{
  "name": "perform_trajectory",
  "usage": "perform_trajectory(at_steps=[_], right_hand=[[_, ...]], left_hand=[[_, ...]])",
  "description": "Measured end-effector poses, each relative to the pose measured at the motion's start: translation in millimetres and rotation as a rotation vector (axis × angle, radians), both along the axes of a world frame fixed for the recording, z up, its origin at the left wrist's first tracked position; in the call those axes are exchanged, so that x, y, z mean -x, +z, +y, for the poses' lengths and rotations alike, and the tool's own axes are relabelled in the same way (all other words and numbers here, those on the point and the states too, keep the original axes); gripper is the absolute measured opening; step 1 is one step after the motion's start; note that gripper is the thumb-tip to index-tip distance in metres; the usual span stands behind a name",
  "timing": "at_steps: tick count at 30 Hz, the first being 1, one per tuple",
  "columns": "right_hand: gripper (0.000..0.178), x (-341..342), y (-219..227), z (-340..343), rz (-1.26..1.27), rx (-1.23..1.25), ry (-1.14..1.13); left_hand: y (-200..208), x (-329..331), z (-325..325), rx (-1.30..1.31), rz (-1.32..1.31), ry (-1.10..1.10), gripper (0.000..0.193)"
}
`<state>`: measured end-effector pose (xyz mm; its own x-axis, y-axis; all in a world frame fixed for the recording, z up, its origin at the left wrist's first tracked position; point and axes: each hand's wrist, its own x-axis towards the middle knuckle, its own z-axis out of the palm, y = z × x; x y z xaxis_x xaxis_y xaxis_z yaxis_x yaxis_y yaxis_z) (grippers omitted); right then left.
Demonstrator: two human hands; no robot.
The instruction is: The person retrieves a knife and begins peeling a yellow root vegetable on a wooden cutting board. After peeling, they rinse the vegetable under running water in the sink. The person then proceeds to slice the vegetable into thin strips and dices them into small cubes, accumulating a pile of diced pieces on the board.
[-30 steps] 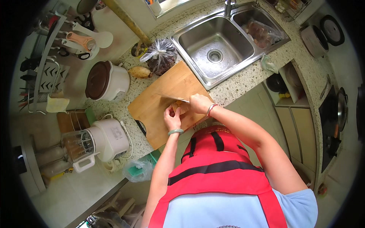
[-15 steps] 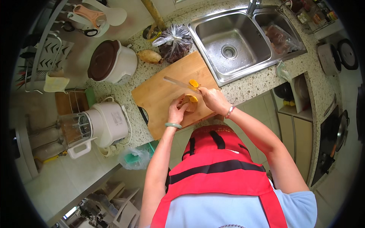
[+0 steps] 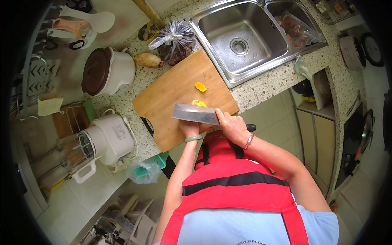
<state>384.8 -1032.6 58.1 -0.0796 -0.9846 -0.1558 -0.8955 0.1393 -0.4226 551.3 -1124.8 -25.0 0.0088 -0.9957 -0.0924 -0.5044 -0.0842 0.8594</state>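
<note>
My right hand grips a cleaver, its broad grey blade turned to the left and its dark handle end showing past the wrist side. Behind the blade my left hand is closed on a sweet potato. Only the bright orange cut flesh shows above the blade's upper edge; the left fingertips are hidden. A cut orange piece lies farther off on the wooden cutting board. Whether the blade touches the sweet potato, I cannot tell.
Right of the board is a steel sink, with bagged food in its smaller basin. A tied plastic bag, a tan root, a lidded cooker and a blender stand left and beyond.
The cleaver has come nearer to me and turned, so its broad side shows and covers my left fingers. The view has shifted slightly. The loose cut piece still lies on the board.
</note>
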Motion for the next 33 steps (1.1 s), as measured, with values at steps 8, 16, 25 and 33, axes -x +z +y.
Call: perform_trajectory(at_steps=[8,16,25,33], right_hand=[[0.047,-14.6,5.0,-16.1,0.071,-0.02,0.026],[0.019,-25.7,-5.9,-72.9,-0.018,0.003,0.006],[0.048,-7.9,4.5,-12.3,-0.022,-0.135,-0.048],[0.038,-6.6,3.4,-19.7,-0.124,-0.121,-0.067]], left_hand=[[3.7,1.8,-0.6,-0.078,-0.02,0.041,0.024],[12.4,11.8,-5.0,-0.144,0.255,0.058,0.035],[10.5,4.2,-6.0,-0.258,0.204,0.051,0.034],[-0.7,2.2,-3.5,-0.243,0.442,0.111,0.035]])
